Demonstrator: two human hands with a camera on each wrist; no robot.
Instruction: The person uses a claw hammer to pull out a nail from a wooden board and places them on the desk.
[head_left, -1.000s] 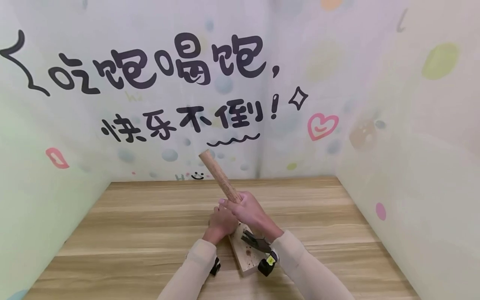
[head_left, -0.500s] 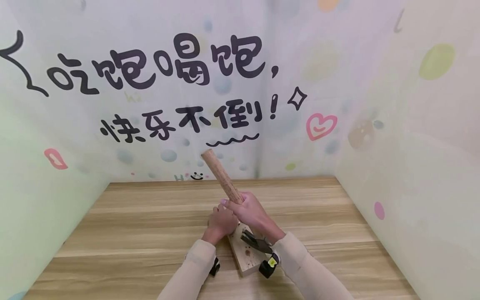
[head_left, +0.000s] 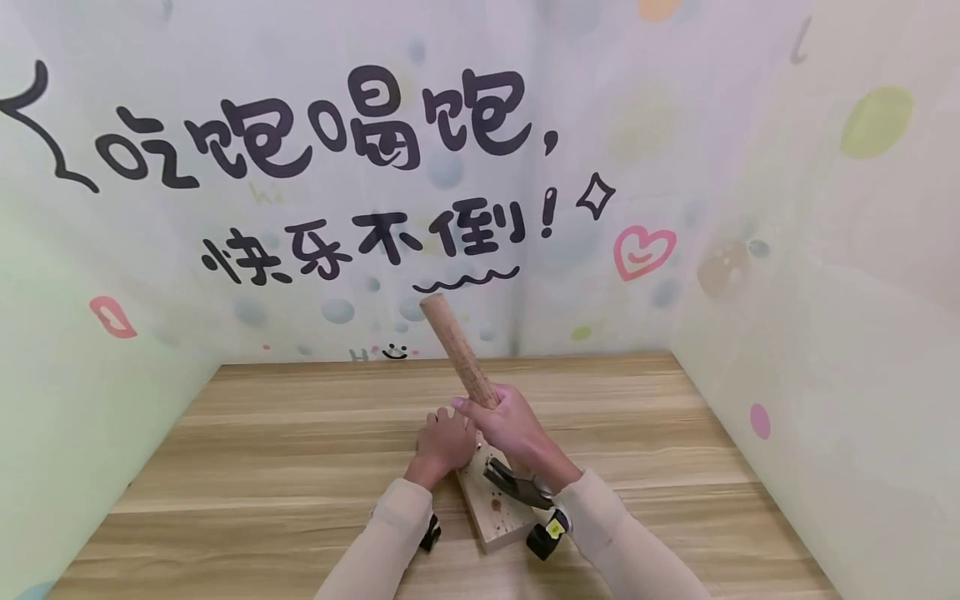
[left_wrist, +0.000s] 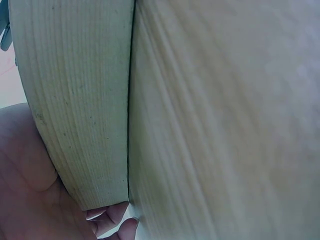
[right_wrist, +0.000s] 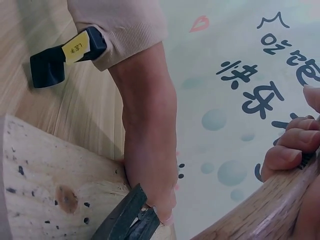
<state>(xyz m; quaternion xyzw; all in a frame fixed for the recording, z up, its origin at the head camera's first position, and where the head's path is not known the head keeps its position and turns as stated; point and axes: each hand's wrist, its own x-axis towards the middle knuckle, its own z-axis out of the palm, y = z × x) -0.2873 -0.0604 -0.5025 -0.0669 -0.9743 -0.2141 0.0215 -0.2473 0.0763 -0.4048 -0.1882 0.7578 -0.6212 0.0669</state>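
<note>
My right hand grips the wooden handle of a claw hammer; the handle leans up and away to the left. Below that hand, the dark claw is over the top of a thick wooden board, marked with several dark holes and a knot. Whether the claw has hold of a nail cannot be made out. At the board's far left end, my left hand holds the wood, and in the left wrist view its fingertips curl round the end corner.
The board lies on a wood-grain table. A printed back wall with dark lettering rises behind it, and pale side walls flank the table. Black wrist cameras hang under both cuffs.
The hammer's handle end has swung to the right, and my right hand has shifted slightly right with it. My left hand and the board have stayed in place.
</note>
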